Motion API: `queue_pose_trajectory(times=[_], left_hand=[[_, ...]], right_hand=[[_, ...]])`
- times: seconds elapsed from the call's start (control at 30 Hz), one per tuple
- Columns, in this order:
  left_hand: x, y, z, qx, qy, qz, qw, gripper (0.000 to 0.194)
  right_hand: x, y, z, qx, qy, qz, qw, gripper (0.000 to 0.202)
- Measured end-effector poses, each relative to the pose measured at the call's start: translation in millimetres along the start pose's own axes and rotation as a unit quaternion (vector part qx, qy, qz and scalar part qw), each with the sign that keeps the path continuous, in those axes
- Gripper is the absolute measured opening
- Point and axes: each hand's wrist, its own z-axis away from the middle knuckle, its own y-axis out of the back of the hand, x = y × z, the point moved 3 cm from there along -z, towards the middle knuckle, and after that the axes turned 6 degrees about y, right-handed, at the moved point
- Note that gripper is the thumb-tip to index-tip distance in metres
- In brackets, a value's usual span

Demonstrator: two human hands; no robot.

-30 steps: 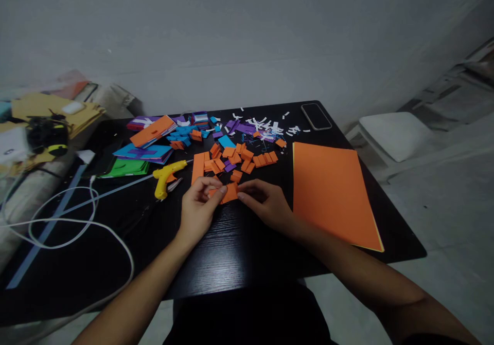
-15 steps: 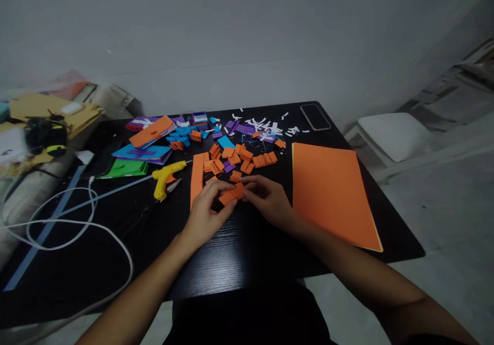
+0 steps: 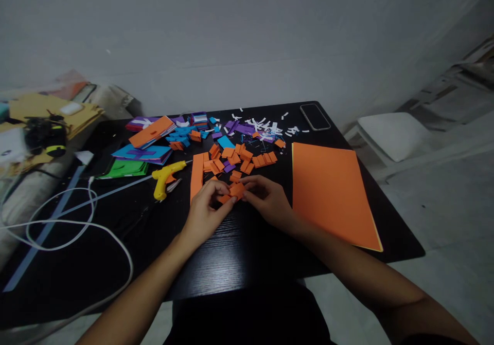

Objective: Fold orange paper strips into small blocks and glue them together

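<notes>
Between my two hands is a small orange paper piece (image 3: 236,191), creased across its width. My left hand (image 3: 205,209) pinches its left side, thumb in front and fingers behind. At the right end, my right hand (image 3: 268,199) grips it between thumb and fingertips. Just beyond the hands lies a loose heap of folded orange paper pieces (image 3: 231,156), with a few purple bits among them. A long orange paper strip (image 3: 197,173) lies beside my left hand, partly hidden by it.
A yellow glue gun (image 3: 165,179) lies left of the hands, near stacked coloured paper packets (image 3: 142,152). White cable (image 3: 116,237) loops over the table's left side. Large orange sheets (image 3: 332,196) lie on the right. White scraps (image 3: 266,125) and a phone (image 3: 315,117) are at the back.
My left thumb and fingers have shifted slightly on the orange paper piece, and its left part has folded or turned. My right hand has barely moved.
</notes>
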Motion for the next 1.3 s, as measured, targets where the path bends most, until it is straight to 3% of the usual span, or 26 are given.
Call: queue_pose_trajectory(times=[0.4,0.63,0.77,0.97,1.03,1.13,1.3], left_hand=[[-5,-0.9,0,0.006,0.01,0.015,1.0,0.014],[-13,0.1,-1,0.068,0.064,0.026,0.995,0.02],[-6,-0.4,0,0.079,0.083,0.071,0.991,0.024],[12,1.5,5,0.057,0.033,0.089,0.994,0.019],[13,3.0,5,0.03,0.027,0.062,0.997,0.014],[13,4.3,4,-0.011,0.008,0.016,1.0,0.022],[14,3.0,3,-0.01,-0.065,-0.01,0.998,0.015]], right_hand=[[0,2,0,0.013,-0.012,0.028,0.999,0.023],[-1,2,0,0.033,-0.007,0.062,0.997,0.02],[-1,2,0,0.032,-0.002,0.063,0.998,0.018],[-2,3,-1,0.035,-0.008,0.056,0.998,0.018],[-2,3,-1,0.036,-0.011,0.054,0.998,0.018],[-2,2,-1,0.031,-0.014,0.042,0.999,0.018],[-1,0,0,0.01,-0.004,0.032,0.999,0.018]])
